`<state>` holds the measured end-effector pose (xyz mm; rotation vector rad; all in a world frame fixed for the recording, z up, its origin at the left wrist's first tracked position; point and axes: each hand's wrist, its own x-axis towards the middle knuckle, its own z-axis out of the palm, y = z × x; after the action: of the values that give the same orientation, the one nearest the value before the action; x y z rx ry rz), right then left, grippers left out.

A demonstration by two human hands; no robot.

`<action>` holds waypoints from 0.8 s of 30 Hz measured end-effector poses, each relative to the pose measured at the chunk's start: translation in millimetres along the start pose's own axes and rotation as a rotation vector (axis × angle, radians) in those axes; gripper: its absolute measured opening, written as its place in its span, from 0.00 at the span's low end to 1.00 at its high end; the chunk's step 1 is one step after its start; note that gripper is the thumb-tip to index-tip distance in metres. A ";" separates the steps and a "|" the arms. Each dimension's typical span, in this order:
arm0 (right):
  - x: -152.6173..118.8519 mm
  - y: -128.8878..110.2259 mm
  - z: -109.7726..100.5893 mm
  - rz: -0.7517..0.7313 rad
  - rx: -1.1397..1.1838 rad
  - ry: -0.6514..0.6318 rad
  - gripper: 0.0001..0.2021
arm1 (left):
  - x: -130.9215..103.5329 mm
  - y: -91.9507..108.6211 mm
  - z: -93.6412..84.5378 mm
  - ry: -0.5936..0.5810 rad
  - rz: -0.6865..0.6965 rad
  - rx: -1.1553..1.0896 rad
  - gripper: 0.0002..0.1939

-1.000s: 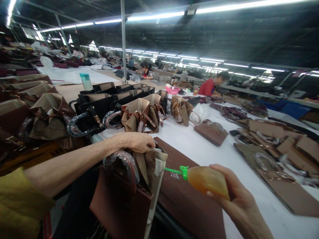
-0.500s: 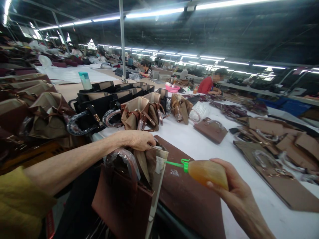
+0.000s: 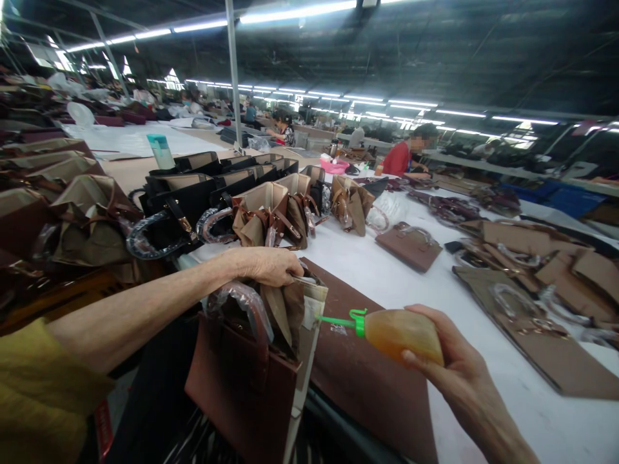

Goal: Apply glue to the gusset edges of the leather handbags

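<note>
Perhaps too hard a squeeze by the right hand, wrapped round the bottle, could smear the bag (its nozzle sits right at the edge). The left hand pinches the bag's top beside the white table; lamps line the hall.

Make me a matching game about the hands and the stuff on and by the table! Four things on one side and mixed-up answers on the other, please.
Things:
1. Left hand
2. Right hand
3. Nozzle
4. Basin

Answers:
A. Pink
B. Wrapped around the squeeze bottle
C. Bright green
D. Holding the top of the upright brown bag

Right pairs: 1-D, 2-B, 3-C, 4-A
</note>
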<state>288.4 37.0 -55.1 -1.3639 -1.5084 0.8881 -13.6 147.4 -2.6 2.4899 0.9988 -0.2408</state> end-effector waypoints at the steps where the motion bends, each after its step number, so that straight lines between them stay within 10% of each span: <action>1: -1.7 2.8 -0.4 0.004 0.002 -0.010 0.22 | 0.3 0.3 0.1 0.000 0.001 -0.001 0.07; 24: -33.1 12.8 8.8 0.056 -0.103 -0.086 0.22 | 2.2 -3.0 4.2 -0.005 -0.021 0.029 0.09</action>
<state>284.6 6.5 -74.9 -1.4648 -1.6074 0.9245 -14.1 148.7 -8.1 2.5042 1.0267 -0.2700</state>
